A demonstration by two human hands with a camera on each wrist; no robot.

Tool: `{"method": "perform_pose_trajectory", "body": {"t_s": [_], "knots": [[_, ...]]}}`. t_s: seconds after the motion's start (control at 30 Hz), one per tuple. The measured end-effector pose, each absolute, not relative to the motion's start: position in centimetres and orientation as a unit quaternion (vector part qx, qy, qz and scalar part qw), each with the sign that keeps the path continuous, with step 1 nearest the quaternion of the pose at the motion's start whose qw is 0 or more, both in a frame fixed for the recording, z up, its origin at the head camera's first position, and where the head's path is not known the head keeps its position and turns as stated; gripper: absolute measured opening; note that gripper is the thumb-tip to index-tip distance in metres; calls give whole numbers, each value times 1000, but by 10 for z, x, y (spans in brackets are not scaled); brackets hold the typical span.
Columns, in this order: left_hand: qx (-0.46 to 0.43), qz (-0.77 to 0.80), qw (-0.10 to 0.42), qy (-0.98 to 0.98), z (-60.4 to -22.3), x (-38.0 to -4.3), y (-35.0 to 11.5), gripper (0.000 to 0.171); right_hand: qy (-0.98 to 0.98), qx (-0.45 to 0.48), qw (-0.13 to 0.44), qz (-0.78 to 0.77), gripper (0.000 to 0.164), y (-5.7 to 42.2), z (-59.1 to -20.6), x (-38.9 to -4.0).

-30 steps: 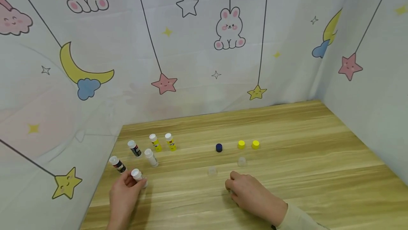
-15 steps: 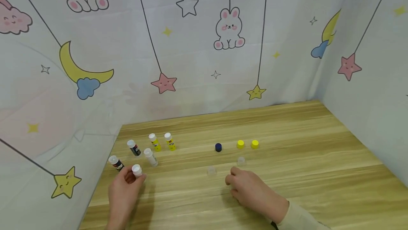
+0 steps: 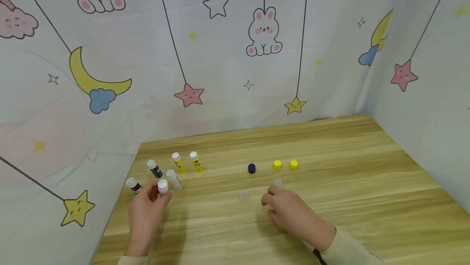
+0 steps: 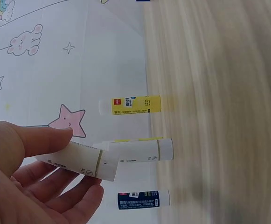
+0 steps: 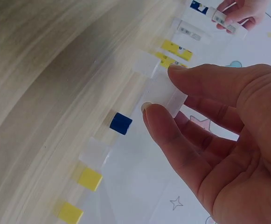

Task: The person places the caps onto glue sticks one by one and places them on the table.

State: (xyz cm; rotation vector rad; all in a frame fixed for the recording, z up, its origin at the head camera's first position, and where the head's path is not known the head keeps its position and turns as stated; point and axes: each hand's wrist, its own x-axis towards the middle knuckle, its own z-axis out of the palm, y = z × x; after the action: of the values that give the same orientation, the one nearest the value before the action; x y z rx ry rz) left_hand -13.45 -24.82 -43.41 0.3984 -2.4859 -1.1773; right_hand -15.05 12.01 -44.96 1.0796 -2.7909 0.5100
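Observation:
My left hand (image 3: 147, 212) holds a white glue stick (image 4: 81, 160) between thumb and fingers, raised off the table, its white end (image 3: 163, 185) facing up. In the right wrist view, my right hand (image 5: 219, 126) pinches a translucent cap (image 5: 163, 97) between thumb and index finger; the head view hides this cap. A second white glue stick (image 3: 174, 180) stands just beyond the left hand. Around it are two dark blue-labelled glue sticks (image 3: 155, 169) and two yellow ones (image 3: 196, 162), all upright without coloured caps.
On the wooden table (image 3: 330, 146) stand a dark blue cap (image 3: 251, 168), two yellow caps (image 3: 277, 165) and two translucent caps (image 3: 244, 195), near the right hand. A patterned cloth (image 3: 227, 52) closes off the back and sides.
My left hand has lifted the white glue stick off the table and moved slightly forward and right. The right hand has shifted only a little, still pinching its cap.

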Motion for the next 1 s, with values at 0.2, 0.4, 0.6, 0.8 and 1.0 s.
{"method": "perform_pose_trajectory", "body": {"t_s": [0.2, 0.4, 0.6, 0.8, 1.0], "knots": [[104, -409, 184, -888, -426, -141, -238, 33, -915, 353, 74, 181, 23, 124, -447, -152], [87, -415, 181, -887, -425, -144, -229, 35, -917, 338, 85, 193, 25, 129, -445, -153], [66, -411, 199, -887, -426, -148, -222, 35, -916, 328, 105, 207, 29, 132, -443, -154], [63, -405, 203, -889, -427, -150, -218, 34, -914, 325, 128, 208, 30, 132, -443, -154], [45, -404, 209, -889, -427, -151, -214, 31, -918, 314, 125, 210, 28, 133, -440, -154]]}}
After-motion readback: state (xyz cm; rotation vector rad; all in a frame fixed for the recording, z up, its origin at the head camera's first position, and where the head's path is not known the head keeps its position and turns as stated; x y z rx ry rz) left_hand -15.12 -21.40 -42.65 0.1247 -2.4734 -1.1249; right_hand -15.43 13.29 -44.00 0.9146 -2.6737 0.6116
